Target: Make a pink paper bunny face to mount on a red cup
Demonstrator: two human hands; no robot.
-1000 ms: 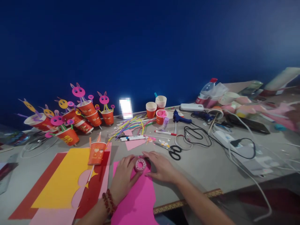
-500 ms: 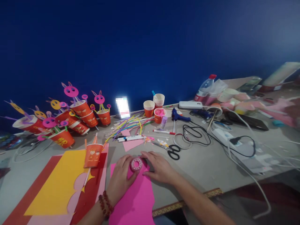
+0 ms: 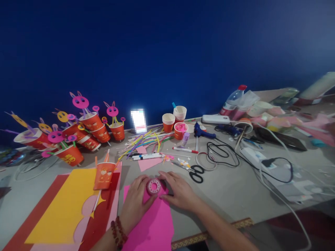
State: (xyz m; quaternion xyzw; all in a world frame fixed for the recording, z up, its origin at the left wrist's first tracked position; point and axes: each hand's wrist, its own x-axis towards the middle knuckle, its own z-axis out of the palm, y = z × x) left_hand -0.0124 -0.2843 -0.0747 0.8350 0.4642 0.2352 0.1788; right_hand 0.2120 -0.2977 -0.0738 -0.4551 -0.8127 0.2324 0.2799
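Observation:
My left hand (image 3: pixel 136 204) and my right hand (image 3: pixel 179 191) meet over a small pink tape roll (image 3: pixel 154 187) at the top edge of a bright pink paper sheet (image 3: pixel 153 226). The left thumb and fingers curl round the roll's left side. The right hand lies beside it with its fingers pressed to the roll's right side and on the sheet. A bead bracelet is on my left wrist.
An orange paper cup on a stick (image 3: pixel 104 175) stands on yellow (image 3: pixel 57 209) and red card. Decorated cups (image 3: pixel 78 134) crowd the back left. Straws (image 3: pixel 146 139), markers (image 3: pixel 146 156), scissors (image 3: pixel 192 170), a glue gun (image 3: pixel 200 131), cables (image 3: pixel 222 155) and a bottle (image 3: pixel 231 99) lie beyond.
Both hands stay on the tape roll over the pink sheet; only the view shifts slightly.

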